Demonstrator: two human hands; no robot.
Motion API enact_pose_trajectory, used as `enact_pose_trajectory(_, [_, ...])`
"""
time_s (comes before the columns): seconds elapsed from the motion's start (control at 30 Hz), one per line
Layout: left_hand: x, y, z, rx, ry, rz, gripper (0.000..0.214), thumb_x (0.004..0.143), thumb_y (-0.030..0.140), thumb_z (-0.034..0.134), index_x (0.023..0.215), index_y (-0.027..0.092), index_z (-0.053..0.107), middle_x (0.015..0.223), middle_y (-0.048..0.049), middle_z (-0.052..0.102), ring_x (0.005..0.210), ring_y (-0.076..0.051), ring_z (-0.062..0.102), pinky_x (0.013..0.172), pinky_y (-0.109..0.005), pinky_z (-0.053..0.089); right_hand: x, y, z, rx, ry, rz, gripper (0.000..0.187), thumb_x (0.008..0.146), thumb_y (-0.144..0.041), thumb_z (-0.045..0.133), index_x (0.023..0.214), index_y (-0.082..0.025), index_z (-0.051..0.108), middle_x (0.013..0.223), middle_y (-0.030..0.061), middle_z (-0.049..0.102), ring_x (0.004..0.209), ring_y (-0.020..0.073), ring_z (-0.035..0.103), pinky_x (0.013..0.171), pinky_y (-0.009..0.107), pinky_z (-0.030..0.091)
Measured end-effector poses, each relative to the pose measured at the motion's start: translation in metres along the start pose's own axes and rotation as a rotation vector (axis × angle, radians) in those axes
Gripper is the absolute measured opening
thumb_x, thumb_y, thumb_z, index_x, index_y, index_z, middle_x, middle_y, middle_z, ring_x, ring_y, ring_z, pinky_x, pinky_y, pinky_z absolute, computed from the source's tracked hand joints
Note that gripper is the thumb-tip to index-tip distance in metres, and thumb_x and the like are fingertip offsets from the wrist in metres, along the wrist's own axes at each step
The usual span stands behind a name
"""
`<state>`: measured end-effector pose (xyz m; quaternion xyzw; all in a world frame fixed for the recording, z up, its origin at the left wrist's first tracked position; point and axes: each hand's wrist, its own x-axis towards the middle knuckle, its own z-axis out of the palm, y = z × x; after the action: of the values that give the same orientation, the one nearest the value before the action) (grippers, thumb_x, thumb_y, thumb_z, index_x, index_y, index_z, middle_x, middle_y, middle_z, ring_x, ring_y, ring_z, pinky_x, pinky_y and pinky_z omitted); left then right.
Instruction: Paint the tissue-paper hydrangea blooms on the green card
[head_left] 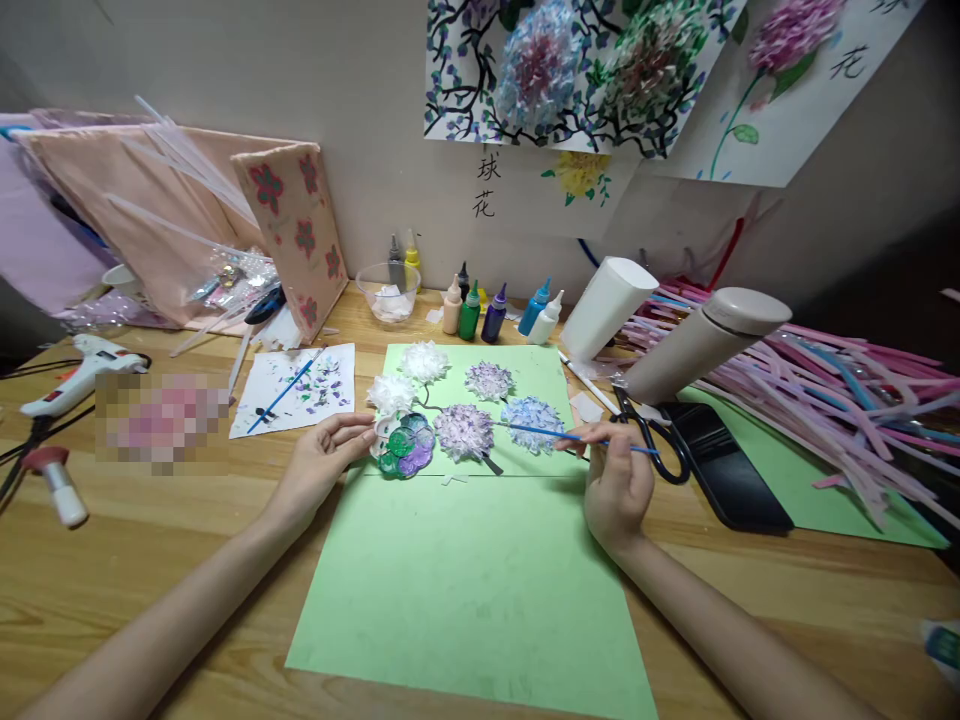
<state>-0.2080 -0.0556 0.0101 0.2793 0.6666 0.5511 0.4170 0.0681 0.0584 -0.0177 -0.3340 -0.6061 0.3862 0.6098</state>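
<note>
My right hand (619, 480) is closed round a thin blue paintbrush (536, 430), whose tip points left over the paper flowers. Under the brush are a purple-and-white flower (465, 432) and a blue one (532, 422), with a smaller purple flower (489, 380) behind. Two white flowers (424, 361) sit at the upper left of the green sheet (465, 580). My left hand (319, 465) pinches the left edge of a round-welled paint palette (409, 447) smeared with green and purple. Dark painted stems run between the flowers.
Left lie a paint-spotted paper (330, 365) with another blue brush, and a glue gun (90, 375). Paint bottles (470, 312) and a clear bowl (388, 295) line the back. Scissors (667, 450), a phone (727, 468), a tilted bottle (709, 345) and pipe cleaners (825, 400) lie right.
</note>
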Motion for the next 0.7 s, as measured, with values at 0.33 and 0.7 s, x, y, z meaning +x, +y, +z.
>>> enact_pose_trajectory(0.33, [0.0, -0.005, -0.002, -0.092, -0.049, 0.011, 0.046, 0.061, 0.04, 0.08, 0.096, 0.015, 0.064, 0.091, -0.0075, 0.073, 0.087, -0.02, 0.068, 0.078, -0.027, 0.052, -0.025, -0.019, 0.01, -0.259, -0.616, -0.343, 0.024, 0.091, -0.018, 0.037, 0.104, -0.023, 0.056, 0.096, 0.0072, 0.068, 0.091, 0.0209, 0.062, 0.078, 0.038, 0.046])
enact_pose_trajectory(0.7, [-0.001, -0.006, -0.002, -0.08, -0.055, 0.024, 0.045, 0.064, 0.04, 0.079, 0.096, 0.014, 0.063, 0.093, -0.0081, 0.072, 0.09, -0.022, 0.067, 0.082, -0.031, 0.051, -0.026, -0.015, 0.009, -0.256, -0.641, -0.325, 0.025, 0.092, -0.019, 0.036, 0.106, -0.023, 0.056, 0.097, 0.0077, 0.068, 0.094, 0.0209, 0.061, 0.079, 0.037, 0.048])
